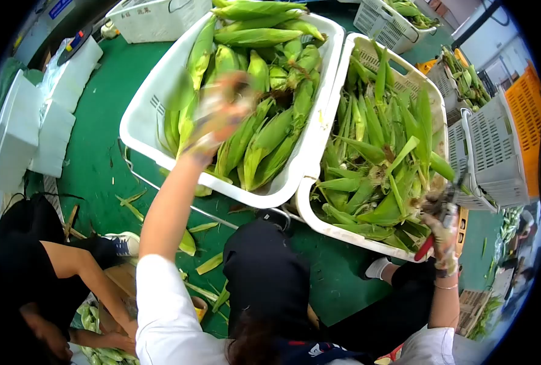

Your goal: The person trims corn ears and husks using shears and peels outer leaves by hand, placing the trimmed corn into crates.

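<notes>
Two hands noted: my blurred left hand [225, 108], grip unreadable, lies nearer the corn ear [269, 139] at its 4 o'clock, long axis 7-to-1, in the white crate [270, 199]; my right hand [444, 236] grips red-handled cutters [424, 249].

Green floor [94, 152], white basket [138, 146].

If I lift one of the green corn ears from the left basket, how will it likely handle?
Each corn ear looks thick and plump, so probably stiff and fairly weighty. Being rounded and piled with others in the basket, it may roll when nudged. Its smooth, close-fitting husk could slip, so take a firm grip.
</notes>
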Tool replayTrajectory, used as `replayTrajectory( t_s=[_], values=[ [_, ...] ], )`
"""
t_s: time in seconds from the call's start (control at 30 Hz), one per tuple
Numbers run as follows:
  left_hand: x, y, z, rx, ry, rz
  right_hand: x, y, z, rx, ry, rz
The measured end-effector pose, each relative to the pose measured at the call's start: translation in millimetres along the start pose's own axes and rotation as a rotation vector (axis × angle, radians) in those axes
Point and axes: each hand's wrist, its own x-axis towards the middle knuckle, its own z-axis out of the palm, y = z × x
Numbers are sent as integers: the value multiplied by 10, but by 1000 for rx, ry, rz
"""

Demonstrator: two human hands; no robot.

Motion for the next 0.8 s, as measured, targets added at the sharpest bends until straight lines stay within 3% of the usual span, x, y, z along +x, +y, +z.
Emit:
replayTrajectory(
  t_s=[0.03, 0.1, 0.17, 0.2, 0.27, 0.37, 0.43, 0.5, 0.53, 0.57, 0.6, 0.63, 0.67, 0.77, 0.8],
  values=[
    [409, -290, 388, 264, -314, 25, 37, 96, 55, -60, -38, -26],
    [628, -513, 1093, 1060, -660, 40, 29, 119, 113, -343, -143, -136],
    [647, -1101, 1534, 1321, -848, 167, -39, 121, 79, -428, -192, -68],
    [696, -1149, 1661, 1348, -847, 12, -64, 142, 41, -415, -204, -66],
    [720, -1715, 1837, 1086, -527, -179, -79, 75, -14, -427, -198, -79],
    [867, -1224, 1611, 1099, -691, -293, -80, 140, -121, -397, -217, -104],
    [836, -1278, 1529, 1105, -567, -212, -100, 48, -176, -373, -207, -151],
    [740, -784, 1355, 1109, -481, -307, -134, 38, -262, -352, -194, -188],
    [767, -872, 1180, 1062, -410, -284, -165, 61, -302, -303, -190, -135],
    [740, -1162, 951, 1031, -132, -68, -197, 68, -336, -253, -192, -84],
    [722, -661, 675, 683, -124, -324, -228, 4, -348, -232, -174, -44],
    [699, -457, 431, 259, -99, -254, -229, 147, -371, -166, -203, -102],
    [808, -611, 146, 212, -110, -52, -239, 88, -349, -108, -216, -94],
    [526, 463, 41, -194, -208, 40, -174, -55, -255, -49, -255, -163],
    [418, 755, 109, -233, -234, 53, -143, -130, -196, 25, -224, -298]
  ],
)
